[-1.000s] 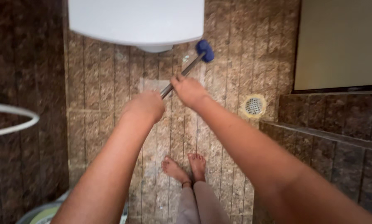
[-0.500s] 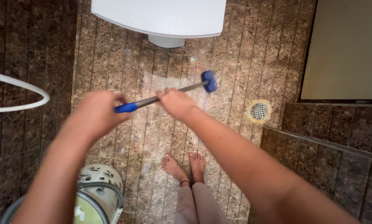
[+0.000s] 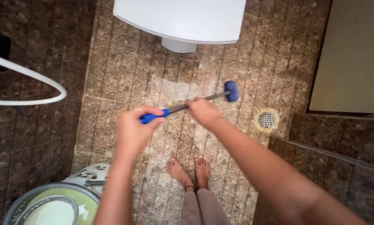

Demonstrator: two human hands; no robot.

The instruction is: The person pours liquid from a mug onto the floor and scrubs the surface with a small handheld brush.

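I hold a long floor brush with a metal shaft, a blue grip and a blue head resting on the brown tiled floor. My left hand is closed around the blue grip at the near end. My right hand grips the metal shaft further along, closer to the head. The brush head sits just below a white toilet and left of a round floor drain. My bare feet stand below the hands.
A white hose loops in from the left wall. A bucket and a white perforated stool stand at the bottom left. A tiled step rises on the right, below a pale door.
The brush head has swept from under the toilet rim down and right across the floor. My left hand now shows its hold on the blue grip, and the view has shifted left.
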